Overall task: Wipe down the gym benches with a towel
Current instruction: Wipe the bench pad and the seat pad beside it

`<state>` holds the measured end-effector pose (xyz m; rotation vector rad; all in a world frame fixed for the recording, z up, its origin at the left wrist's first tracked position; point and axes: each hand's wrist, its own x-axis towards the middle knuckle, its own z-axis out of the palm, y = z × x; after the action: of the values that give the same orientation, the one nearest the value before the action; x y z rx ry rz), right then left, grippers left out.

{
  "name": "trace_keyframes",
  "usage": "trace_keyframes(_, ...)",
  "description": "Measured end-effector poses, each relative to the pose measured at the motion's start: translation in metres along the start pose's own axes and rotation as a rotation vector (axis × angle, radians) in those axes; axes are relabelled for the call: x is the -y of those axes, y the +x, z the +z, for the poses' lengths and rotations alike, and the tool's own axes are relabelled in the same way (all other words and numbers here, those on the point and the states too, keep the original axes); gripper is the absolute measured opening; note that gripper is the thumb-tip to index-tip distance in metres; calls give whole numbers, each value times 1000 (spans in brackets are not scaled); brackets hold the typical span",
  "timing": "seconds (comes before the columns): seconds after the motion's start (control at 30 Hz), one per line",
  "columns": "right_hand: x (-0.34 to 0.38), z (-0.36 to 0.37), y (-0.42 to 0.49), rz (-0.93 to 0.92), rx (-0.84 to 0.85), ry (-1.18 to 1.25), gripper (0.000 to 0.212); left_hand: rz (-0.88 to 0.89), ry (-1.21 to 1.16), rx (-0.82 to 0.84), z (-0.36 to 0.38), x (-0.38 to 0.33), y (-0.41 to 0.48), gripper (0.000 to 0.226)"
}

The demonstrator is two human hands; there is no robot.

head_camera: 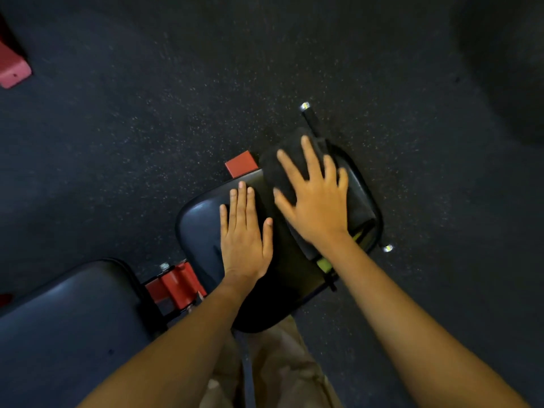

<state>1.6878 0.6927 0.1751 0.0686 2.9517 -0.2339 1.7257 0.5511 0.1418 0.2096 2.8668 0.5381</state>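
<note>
Black towel (272,175), long axis far-left to near-right, under splayed flat right hand (318,207); left hand (244,240) flat on bench pad (200,231).

- Black towel (270,172): folded into a thick pad, flat under the right hand (316,207), its fuzzy edges showing past the spread fingertips and off to the hand's right.
- Bench seat pad (200,228): glossy dark vinyl with rounded corners, beneath both hands; its bare part lies under and left of the flat left hand (244,242).
- Second bench pad (67,319): longer, same dark vinyl, well left of the left forearm.
</note>
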Motion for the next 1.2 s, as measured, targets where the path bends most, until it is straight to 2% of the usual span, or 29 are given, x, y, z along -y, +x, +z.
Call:
trace_keyframes(0.1, -21, 10, -77, -164, -34, 15, 65, -3, -85, -18, -3, 4, -4, 60)
trace_keyframes(0.17, -43, 11, -103, -204, -68, 6, 63, -8, -94, -21, -5, 13, -11, 60)
trace_keyframes(0.23, -50, 12, -94, -69, -81, -5, 60, -18, -78, -30, -6, 24, -20, 60)
trace_keyframes(0.33, -19, 7, -35, 310, -102, 28, 61, -50, -74, -28, -7, 37, -30, 62)
trace_keyframes(0.4, 11, 4, 10, 394, -61, 44, 64, -81, -76, -28, -8, 43, -35, 64)
trace_keyframes(0.47, 35, 4, 23, 239, 1, -1, 65, -92, -82, -19, -8, 50, -40, 64)
trace_keyframes(0.6, 43, 17, -50, -322, -16, -10, 66, -71, -88, 21, -10, 66, -53, 66)
trace_keyframes(0.67, 17, 20, -91, -461, -11, -10, 65, -51, -73, 42, -10, 73, -60, 67)
trace_keyframes(0.7, 1, 19, -98, -449, -26, -13, 65, -49, -68, 47, -10, 75, -63, 67)
trace_keyframes(0.73, -12, 18, -96, -361, -42, -19, 65, -53, -65, 46, -11, 77, -66, 67)
trace_keyframes(0.8, -19, 16, -74, -21, -79, -22, 63, -64, -80, 43, -10, 79, -68, 67)
trace_keyframes(0.87, 3, 12, -35, 292, -102, 12, 64, -81, -103, 45, -8, 79, -73, 66)
trace_keyframes(0.93, 38, 13, -6, 361, -80, 4, 66, -95, -118, 46, -8, 79, -77, 66)
trace_keyframes(0.97, 53, 15, 0, 300, -48, -10, 67, -95, -121, 50, -7, 78, -77, 66)
trace_keyframes(1.07, 77, 24, -27, -112, -31, -90, 68, -111, -134, 47, -9, 83, -86, 66)
trace_keyframes(1.13, 64, 27, -59, -367, -21, -72, 68, -140, -159, 52, -9, 85, -92, 67)
trace_keyframes(1.2, 37, 26, -85, -480, -22, -72, 67, -161, -183, 59, -10, 86, -98, 68)
